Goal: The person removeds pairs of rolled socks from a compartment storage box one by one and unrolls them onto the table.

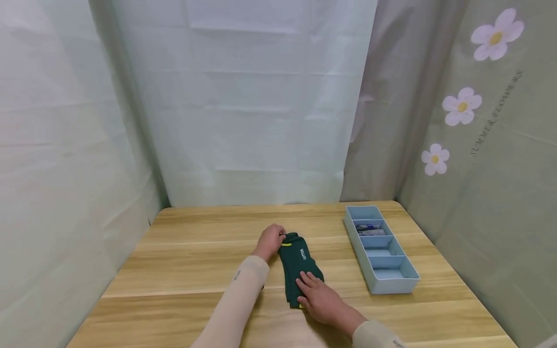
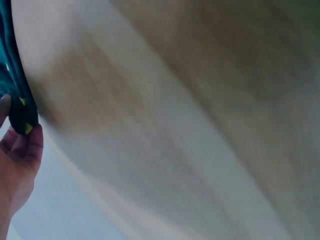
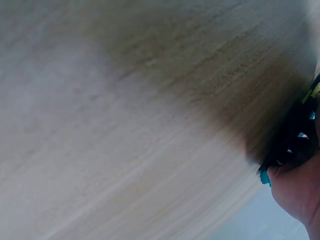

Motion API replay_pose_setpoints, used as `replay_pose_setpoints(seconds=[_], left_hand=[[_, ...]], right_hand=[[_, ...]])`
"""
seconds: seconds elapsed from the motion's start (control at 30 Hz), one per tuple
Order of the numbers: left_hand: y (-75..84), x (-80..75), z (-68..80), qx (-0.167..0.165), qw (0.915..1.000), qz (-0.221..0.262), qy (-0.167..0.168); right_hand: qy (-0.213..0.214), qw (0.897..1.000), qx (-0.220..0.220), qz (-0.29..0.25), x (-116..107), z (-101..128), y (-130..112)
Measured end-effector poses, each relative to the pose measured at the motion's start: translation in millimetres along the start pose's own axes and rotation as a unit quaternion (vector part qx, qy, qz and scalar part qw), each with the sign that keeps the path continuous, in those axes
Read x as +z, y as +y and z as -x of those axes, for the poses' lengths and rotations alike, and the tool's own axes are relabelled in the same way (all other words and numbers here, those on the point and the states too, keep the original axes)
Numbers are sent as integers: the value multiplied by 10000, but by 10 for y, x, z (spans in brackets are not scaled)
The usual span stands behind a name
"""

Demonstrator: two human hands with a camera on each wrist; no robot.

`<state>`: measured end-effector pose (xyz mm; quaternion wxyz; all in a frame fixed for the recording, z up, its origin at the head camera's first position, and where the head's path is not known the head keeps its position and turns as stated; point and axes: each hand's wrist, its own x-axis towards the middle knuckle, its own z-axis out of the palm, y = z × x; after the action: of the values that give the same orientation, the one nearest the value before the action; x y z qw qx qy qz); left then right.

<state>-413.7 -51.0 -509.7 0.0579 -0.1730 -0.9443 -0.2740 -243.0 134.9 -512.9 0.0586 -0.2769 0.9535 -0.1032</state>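
A pair of dark green socks [image 1: 300,263] with yellow marks and white lettering lies flat on the wooden table. My left hand [image 1: 271,240] is at its far end and pinches the corner between thumb and fingers, which the left wrist view shows with the sock edge [image 2: 20,112] between them. Over the near part of the socks, my right hand [image 1: 321,297] rests with its fingers spread and straight. In the right wrist view only part of that hand [image 3: 299,192] shows, beside dark cloth at the right edge.
A light blue divided box [image 1: 370,270] stands to the right of the socks. One of its compartments holds small packed items [image 1: 369,229], too small to identify. Around the wooden table [image 1: 196,270] hang pale cloth curtains [image 1: 261,121] at the back and sides.
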Motion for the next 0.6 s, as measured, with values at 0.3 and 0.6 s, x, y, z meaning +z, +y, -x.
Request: replay_pose_setpoints(seconds=[0.3,0.6], left_hand=[[3,-11,-78,-182,9994,-185,-221],[-22,-115,-29,226,9995,-233,4]], right_hand=[[95,9999,-49,8,24,-5,28],[125,9998,-32,131,-4,10,-4]])
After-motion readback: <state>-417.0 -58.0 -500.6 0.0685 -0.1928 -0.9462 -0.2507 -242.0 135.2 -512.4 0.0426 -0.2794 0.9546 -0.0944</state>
